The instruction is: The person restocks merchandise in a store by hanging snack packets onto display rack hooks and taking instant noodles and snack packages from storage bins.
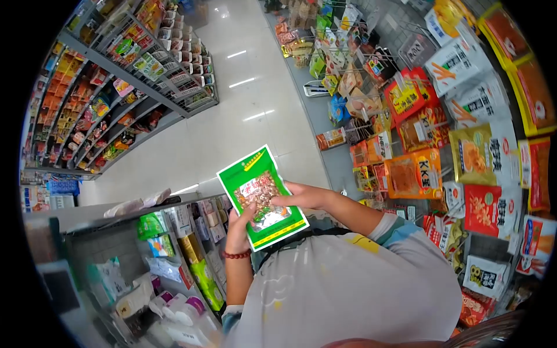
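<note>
The letters "KK" can be read on an orange pouch (413, 174), beside a Chinese character, and again on a red-and-orange pouch (423, 130). What appears to be an "8" is printed on a white pouch (486, 277). On the green packet (261, 184), red Chinese characters are shown, too blurred to be read.

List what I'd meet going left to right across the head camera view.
Grey stocked shelf rack → green packet → large orange KK packet → gold-and-white packet.
</note>
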Available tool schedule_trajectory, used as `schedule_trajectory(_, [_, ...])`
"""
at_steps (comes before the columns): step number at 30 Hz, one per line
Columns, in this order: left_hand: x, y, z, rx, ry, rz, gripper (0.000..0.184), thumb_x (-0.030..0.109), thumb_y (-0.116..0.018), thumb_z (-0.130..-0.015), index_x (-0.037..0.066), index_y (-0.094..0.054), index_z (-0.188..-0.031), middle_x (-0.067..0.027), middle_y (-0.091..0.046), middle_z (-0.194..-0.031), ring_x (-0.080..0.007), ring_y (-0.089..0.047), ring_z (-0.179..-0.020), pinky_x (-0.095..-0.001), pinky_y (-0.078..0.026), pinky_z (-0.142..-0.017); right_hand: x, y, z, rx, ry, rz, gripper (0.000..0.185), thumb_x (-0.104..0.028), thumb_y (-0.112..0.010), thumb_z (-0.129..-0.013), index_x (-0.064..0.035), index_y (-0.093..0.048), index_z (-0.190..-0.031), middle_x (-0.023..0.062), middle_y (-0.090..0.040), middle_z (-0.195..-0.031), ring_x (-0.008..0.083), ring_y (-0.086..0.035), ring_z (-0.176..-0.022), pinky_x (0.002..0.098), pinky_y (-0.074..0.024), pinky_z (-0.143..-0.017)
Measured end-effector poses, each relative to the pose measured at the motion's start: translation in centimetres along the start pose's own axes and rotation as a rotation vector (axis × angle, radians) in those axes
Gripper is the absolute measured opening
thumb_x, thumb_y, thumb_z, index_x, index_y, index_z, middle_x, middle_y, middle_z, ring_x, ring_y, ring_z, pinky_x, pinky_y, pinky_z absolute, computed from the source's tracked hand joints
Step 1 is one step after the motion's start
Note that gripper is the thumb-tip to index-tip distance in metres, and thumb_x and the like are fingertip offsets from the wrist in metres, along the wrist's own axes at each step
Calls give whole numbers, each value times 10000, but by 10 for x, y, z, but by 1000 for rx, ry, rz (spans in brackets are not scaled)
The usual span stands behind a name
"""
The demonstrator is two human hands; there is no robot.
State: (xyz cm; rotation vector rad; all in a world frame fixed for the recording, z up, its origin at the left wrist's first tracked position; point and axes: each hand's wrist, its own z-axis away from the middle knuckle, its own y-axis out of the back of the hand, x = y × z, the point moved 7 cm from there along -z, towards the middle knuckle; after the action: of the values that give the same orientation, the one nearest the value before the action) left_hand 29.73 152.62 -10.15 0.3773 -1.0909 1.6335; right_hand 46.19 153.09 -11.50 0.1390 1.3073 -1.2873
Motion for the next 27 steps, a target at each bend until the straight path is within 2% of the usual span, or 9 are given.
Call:
schedule_trajectory(2, [39, -8, -32, -74, -34, -19, 325, 161, -669, -940, 28, -584, -1223, -6, -671, -1035, -48, -591, -791, -194, -459, -635, -43, 5, -31, -23, 155, -6, 529, -240, -669, -960, -31, -477, -1406, 72, -608, -1289, 155, -553, -1203, 320, -448, -1028])
schedule_trajectory(3, [51, -2, -56, -106, -34, -50, 336, 165, -674, -938, 26, -579, -1229, -3, -669, -1032, -46, -588, -790, -190, -455, -631, -50, 14, -49, -22, 47, -89, 560, -198, -698, -935, -31, -462, -1415, 75, -604, -1303, 161, -561, -1205, 331, -448, -1038])
schedule_trajectory(6, [92, 8, -130, -193, -5, -113, 331, 175, -687, -933, 26, -579, -1208, 8, -661, -1005, -34, -570, -760, -186, -446, -613, -99, 39, -95, 86, 95, -134, 586, -209, -711, -924, -33, -453, -1420, 81, -602, -1312, 172, -574, -1199, 339, -452, -1037])
schedule_trajectory(10, [162, -9, -211, -349, 42, -164, 345, 186, -675, -947, 11, -562, -1222, -3, -658, -1015, -34, -565, -767, -192, -450, -618, -159, 67, -143, 204, 112, -209, 520, -117, -625, -965, -23, -418, -1432, 128, -572, -1349, 213, -591, -1200, 371, -483, -1025])
schedule_trajectory(13, [212, -23, -265, -506, 48, -276, 385, 179, -636, -975, -13, -523, -1289, -46, -653, -1127, -66, -602, -877, -219, -486, -697, -199, 77, -178, 307, 198, -276, 518, -183, -635, -961, -28, -436, -1414, 108, -589, -1318, 203, -588, -1188, 361, -470, -1020])
schedule_trajectory(17, [249, -36, -317, -511, 220, -177, 382, 159, -605, -993, -20, -508, -1315, -84, -646, -1213, -122, -632, -1040, -268, -523, -857, -225, 104, -221, 413, 251, -360, 511, -165, -625, -967, -18, -429, -1415, 111, -585, -1315, 215, -586, -1194, 372, -475, -1016])
schedule_trajectory(21, [270, -34, -375, -497, 187, -173, 362, 141, -595, -996, -14, -512, -1312, -87, -644, -1213, -136, -633, -1048, -284, -521, -890, -251, 139, -264, 423, 291, -403, 500, -146, -616, -968, -17, -427, -1413, 107, -584, -1311, 210, -595, -1174, 365, -484, -1002])
schedule_trajectory(24, [291, -35, -418, -423, 163, -280, 359, 141, -592, -998, -12, -513, -1313, -92, -640, -1227, -140, -631, -1062, -286, -517, -897, -279, 173, -295, 440, 303, -362, 493, -132, -609, -969, -23, -427, -1414, 107, -583, -1314, 206, -594, -1174, 362, -485, -999])
schedule_trajectory(27, [315, -39, -464, -370, 101, -311, 315, 177, -614, -989, 5, -553, -1246, -28, -659, -1104, -70, -600, -907, -231, -487, -760, -308, 206, -331, 419, 313, -343, 498, -131, -607, -970, -29, -418, -1419, 101, -583, -1314, 198, -589, -1177, 359, -478, -1003])
